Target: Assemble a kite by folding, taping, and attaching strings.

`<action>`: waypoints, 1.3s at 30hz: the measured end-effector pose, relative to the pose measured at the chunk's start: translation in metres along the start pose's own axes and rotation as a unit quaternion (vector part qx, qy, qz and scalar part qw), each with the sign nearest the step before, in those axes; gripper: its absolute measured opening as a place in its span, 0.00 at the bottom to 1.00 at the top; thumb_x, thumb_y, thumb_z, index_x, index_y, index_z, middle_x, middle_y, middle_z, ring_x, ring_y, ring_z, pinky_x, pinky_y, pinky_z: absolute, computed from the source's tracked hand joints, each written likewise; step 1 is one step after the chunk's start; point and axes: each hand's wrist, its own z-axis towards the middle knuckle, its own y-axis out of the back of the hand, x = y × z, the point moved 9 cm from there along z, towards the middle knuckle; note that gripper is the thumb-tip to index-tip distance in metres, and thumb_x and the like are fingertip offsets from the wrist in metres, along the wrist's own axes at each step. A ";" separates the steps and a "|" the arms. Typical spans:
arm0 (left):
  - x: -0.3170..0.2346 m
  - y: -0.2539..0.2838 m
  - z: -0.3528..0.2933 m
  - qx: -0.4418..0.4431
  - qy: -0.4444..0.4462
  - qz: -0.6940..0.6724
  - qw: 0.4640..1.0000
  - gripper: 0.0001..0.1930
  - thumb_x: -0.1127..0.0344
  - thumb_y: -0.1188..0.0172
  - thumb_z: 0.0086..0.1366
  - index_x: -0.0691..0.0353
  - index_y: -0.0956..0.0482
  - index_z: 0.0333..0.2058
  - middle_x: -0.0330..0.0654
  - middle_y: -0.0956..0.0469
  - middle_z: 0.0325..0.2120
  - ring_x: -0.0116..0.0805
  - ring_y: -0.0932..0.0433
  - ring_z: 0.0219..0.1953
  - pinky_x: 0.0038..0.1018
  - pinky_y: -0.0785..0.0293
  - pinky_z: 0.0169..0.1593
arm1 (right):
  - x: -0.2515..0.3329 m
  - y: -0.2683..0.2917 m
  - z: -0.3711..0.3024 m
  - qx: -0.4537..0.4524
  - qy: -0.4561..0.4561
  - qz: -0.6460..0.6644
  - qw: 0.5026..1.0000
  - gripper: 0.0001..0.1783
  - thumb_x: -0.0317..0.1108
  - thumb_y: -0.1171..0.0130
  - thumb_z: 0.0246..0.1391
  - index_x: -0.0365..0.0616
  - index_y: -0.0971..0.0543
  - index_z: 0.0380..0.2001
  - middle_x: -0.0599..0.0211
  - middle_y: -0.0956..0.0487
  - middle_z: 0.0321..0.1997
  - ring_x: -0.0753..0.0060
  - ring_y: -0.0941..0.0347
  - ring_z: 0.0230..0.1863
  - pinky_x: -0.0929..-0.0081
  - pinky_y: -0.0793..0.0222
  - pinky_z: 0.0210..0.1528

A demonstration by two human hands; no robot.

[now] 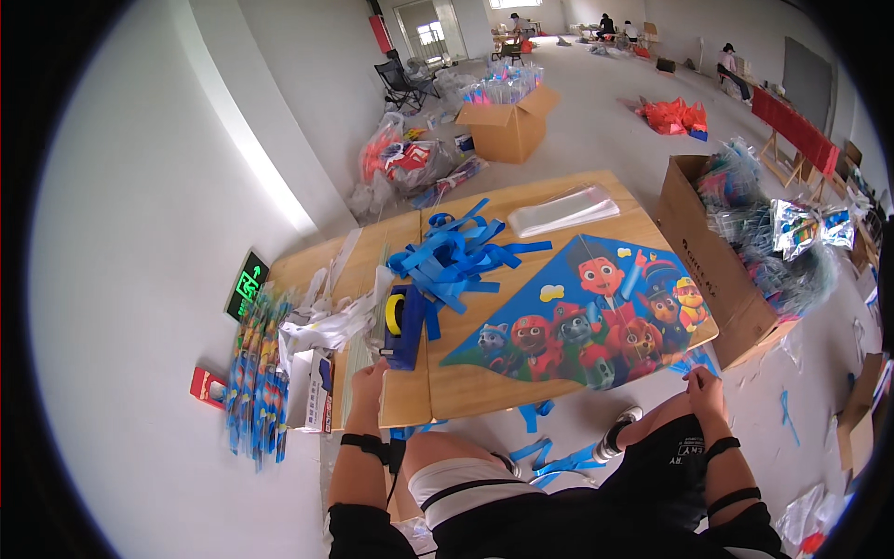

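My left hand (pixel 370 380) is closed at the near end of a blue tape dispenser (pixel 406 328) holding a yellow-cored roll. What its fingers grip, if anything, is too small to make out. Across the right half of the table spreads a blue kite sail (pixel 596 321) printed with cartoon figures. Just off the table's right front edge, my right hand (pixel 705 389) has its fingers curled together, close to the kite's lower right edge and some blue strips. Whether it holds anything cannot be seen. A tangled heap of blue ribbon strips (pixel 456 256) lies behind the dispenser.
A stack of clear plastic sleeves (pixel 563 211) lies at the wooden table's (pixel 484 402) back. White bags (pixel 335 321), a small box (pixel 310 391) and bundled rolled kites (pixel 256 382) crowd the left. A large carton (pixel 712 270) of wrapped goods stands right. Ribbon scraps (pixel 559 461) litter the floor.
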 end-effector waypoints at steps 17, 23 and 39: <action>-0.005 -0.012 -0.010 -0.058 -0.218 0.347 0.910 0.11 0.50 0.31 0.59 0.49 0.12 0.29 0.43 0.21 0.46 0.55 0.28 0.55 0.48 0.34 0.59 | 0.008 0.013 -0.012 -0.028 0.020 -0.015 0.999 0.08 0.29 0.42 0.60 0.37 0.17 0.30 0.62 0.20 0.22 0.75 0.25 0.24 0.73 0.31 0.28; -0.146 -0.130 -0.190 0.328 -0.219 -0.066 0.917 0.22 0.52 0.55 0.76 0.58 0.20 0.55 0.49 0.37 0.68 0.45 0.37 0.67 0.42 0.41 0.67 | 0.091 -0.032 -0.037 0.176 0.061 0.005 0.982 0.17 0.31 0.35 0.55 0.45 0.17 0.49 0.59 0.16 0.41 0.67 0.21 0.38 0.70 0.25 0.44; -0.123 -0.325 -0.363 0.595 -0.009 -0.294 0.748 0.37 0.38 0.71 0.77 0.61 0.27 0.63 0.43 0.46 0.73 0.40 0.43 0.70 0.41 0.48 0.69 | 0.128 -0.100 -0.089 0.302 -0.061 0.474 0.825 0.08 0.37 0.41 0.68 0.44 0.24 0.41 0.73 0.21 0.35 0.81 0.25 0.37 0.77 0.29 0.41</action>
